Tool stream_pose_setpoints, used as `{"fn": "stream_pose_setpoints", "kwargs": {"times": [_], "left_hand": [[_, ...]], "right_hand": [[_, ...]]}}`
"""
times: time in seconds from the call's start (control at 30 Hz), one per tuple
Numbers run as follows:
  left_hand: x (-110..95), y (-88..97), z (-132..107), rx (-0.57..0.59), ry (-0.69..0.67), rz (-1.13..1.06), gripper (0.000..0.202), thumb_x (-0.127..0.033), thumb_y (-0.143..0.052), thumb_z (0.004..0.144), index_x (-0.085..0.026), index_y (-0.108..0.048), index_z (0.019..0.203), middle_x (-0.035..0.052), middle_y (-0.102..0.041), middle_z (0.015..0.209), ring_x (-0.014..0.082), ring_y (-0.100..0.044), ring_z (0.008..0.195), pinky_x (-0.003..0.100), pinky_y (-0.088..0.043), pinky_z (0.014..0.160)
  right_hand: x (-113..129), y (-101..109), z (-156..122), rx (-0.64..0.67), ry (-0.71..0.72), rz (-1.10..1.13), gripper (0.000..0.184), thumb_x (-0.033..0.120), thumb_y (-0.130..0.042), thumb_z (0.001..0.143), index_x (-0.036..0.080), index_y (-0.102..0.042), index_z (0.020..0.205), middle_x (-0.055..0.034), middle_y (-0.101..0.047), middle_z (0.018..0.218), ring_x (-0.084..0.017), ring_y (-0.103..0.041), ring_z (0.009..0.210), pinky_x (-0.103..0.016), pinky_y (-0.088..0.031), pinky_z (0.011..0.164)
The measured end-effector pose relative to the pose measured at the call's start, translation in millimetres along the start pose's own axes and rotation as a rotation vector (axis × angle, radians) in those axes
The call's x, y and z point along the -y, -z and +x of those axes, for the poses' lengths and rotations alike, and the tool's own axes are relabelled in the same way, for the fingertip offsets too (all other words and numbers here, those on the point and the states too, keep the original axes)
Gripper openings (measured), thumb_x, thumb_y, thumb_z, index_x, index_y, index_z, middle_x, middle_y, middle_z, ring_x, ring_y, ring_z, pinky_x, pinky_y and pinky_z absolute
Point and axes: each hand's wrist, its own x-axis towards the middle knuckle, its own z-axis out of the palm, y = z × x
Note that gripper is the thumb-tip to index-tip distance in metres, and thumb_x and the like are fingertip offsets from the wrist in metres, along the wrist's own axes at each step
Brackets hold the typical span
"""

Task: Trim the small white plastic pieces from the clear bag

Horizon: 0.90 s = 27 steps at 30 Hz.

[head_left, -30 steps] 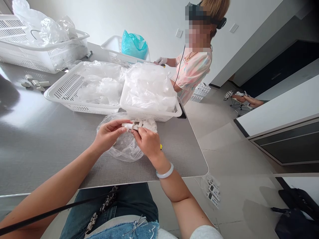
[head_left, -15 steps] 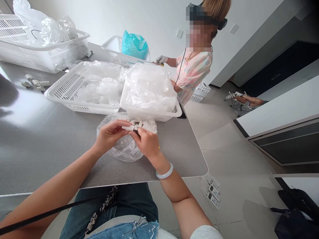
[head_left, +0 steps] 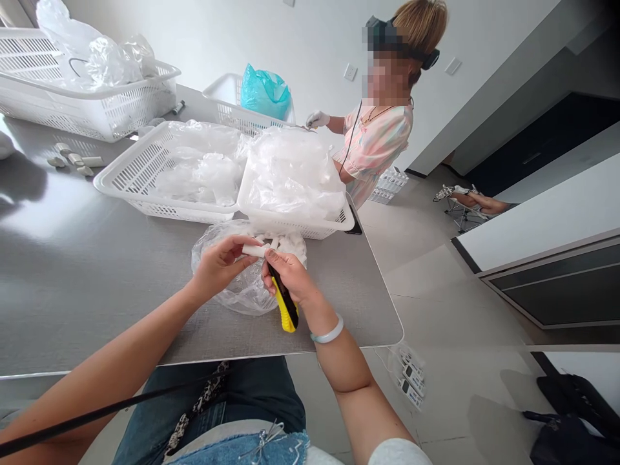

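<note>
My left hand pinches a small white cylindrical piece above a clear plastic bag holding more white pieces. My right hand grips a yellow and black utility knife, its tip at the white piece and its handle pointing toward me. Both hands hover over the bag near the front edge of the grey table.
Two white baskets with clear plastic bags stand just behind the bag. Further baskets and a teal bag sit at the back. Small grey parts lie at the left. Another person works at the table's far right corner.
My right hand has turned so that the yellow knife handle now shows below it. The view shifted slightly. The left hand keeps its pinch on the white piece.
</note>
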Motion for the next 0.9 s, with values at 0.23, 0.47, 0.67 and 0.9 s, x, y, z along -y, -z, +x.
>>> {"fn": "stream_pose_setpoints", "kwargs": {"times": [0.23,0.47,0.67,0.9], "left_hand": [[4.7,4.5,0.2,0.049,-0.078,0.173,0.032,-0.038,-0.067,0.092,-0.025,-0.072,0.12,0.0091,-0.069,0.103,0.018,-0.061,0.084,0.028,-0.053,0.067],[6.5,5.7,-0.9,0.073,-0.14,0.358,0.027,-0.031,-0.064,0.091,-0.024,-0.069,0.116,0.006,-0.075,0.096,0.0171,-0.058,0.074,0.03,-0.053,0.073],[9.0,5.9,-1.4,0.027,-0.101,0.414,0.019,-0.033,-0.063,0.09,-0.024,-0.071,0.104,0.0056,-0.075,0.098,0.0166,-0.06,0.071,0.029,-0.055,0.072],[13.0,7.4,0.3,0.064,-0.084,0.354,0.021,-0.033,-0.059,0.091,-0.024,-0.071,0.106,0.0067,-0.077,0.104,0.0214,-0.07,0.09,0.032,-0.058,0.08]], "right_hand": [[-9.1,12.7,3.0,-0.208,0.138,-0.47,0.056,0.07,-0.042,0.095,0.022,-0.049,0.065,0.0041,-0.054,0.055,-0.009,-0.049,0.045,-0.021,-0.039,0.047],[-21.9,13.6,5.9,-0.33,0.226,-1.204,0.034,0.037,-0.05,0.102,0.023,-0.053,0.071,0.0026,-0.055,0.064,-0.012,-0.052,0.056,-0.024,-0.029,0.049],[-24.9,15.1,7.1,-0.361,0.379,-1.308,0.027,0.032,-0.049,0.102,0.022,-0.068,0.086,-0.0087,-0.07,0.088,-0.024,-0.063,0.091,-0.032,-0.049,0.072],[-18.4,13.7,-0.2,-0.329,0.811,-1.177,0.042,0.007,-0.035,0.094,0.024,-0.073,0.095,-0.0063,-0.073,0.118,-0.023,-0.056,0.12,-0.043,-0.047,0.105]]}}
